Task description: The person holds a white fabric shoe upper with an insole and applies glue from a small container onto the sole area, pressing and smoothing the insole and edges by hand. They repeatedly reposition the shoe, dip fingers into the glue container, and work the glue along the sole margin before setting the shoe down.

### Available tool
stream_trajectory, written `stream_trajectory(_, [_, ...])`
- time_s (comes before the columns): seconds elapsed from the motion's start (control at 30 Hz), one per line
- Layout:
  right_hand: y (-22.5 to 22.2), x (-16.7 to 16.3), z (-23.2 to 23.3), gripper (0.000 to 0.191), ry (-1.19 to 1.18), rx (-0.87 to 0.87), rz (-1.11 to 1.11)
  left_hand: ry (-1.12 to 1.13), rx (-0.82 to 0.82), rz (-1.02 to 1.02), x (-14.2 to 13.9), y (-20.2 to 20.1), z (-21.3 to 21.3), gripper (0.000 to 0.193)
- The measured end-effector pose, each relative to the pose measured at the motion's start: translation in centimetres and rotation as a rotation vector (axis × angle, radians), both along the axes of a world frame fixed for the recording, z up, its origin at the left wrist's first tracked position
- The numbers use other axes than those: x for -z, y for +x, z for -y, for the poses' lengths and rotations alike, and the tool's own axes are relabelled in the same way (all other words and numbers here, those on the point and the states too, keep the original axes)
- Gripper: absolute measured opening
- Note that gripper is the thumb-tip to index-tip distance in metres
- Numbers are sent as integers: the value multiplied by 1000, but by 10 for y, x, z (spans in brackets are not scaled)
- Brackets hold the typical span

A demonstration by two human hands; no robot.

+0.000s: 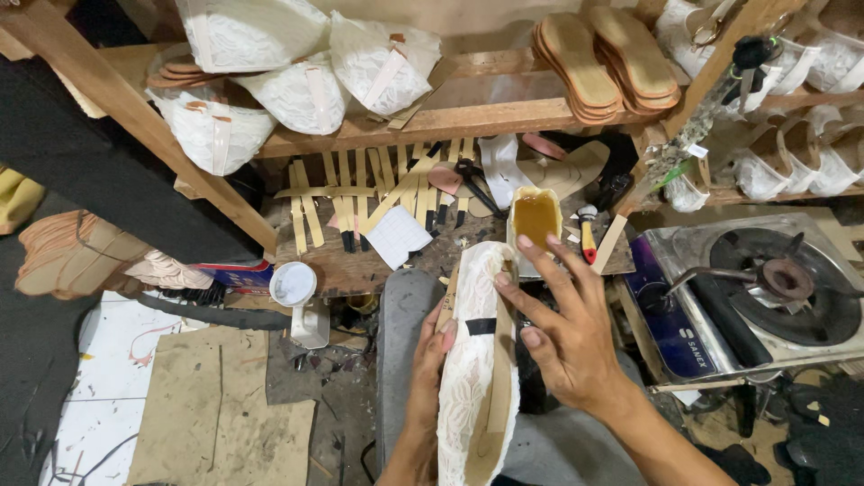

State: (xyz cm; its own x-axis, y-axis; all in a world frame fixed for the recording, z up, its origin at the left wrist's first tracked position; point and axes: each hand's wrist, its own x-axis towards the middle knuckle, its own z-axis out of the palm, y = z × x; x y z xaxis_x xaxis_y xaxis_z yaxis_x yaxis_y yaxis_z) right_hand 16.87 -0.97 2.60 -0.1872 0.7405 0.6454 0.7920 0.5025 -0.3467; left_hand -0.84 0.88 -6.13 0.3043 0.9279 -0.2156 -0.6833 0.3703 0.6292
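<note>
Both hands, left [425, 378] and right [562, 328], flank the lace shoe upper [472, 360]

A white lace shoe upper [472, 378] on its tan insole stands on edge between my left hand [423, 396] and right hand [562, 333].

We count two hands, the left hand [427, 378] and the right hand [562, 328], on one lace-covered shoe [477, 360]. We see one tub of amber glue [535, 219], one gas stove [765, 288], one white lid [292, 283] and two stacks of tan soles [607, 58]. The tan strips [360, 193] overlap too much to count.
</note>
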Motion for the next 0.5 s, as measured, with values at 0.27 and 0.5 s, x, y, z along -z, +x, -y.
stream_trajectory(0.27, [6, -4, -7, 49, 41, 20, 121, 55, -8, -29, 0, 1, 4, 69])
stream_trajectory(0.5, [9, -5, -10, 46, 59, 21, 185, 8, 17, 16, 2, 0, 3, 73])
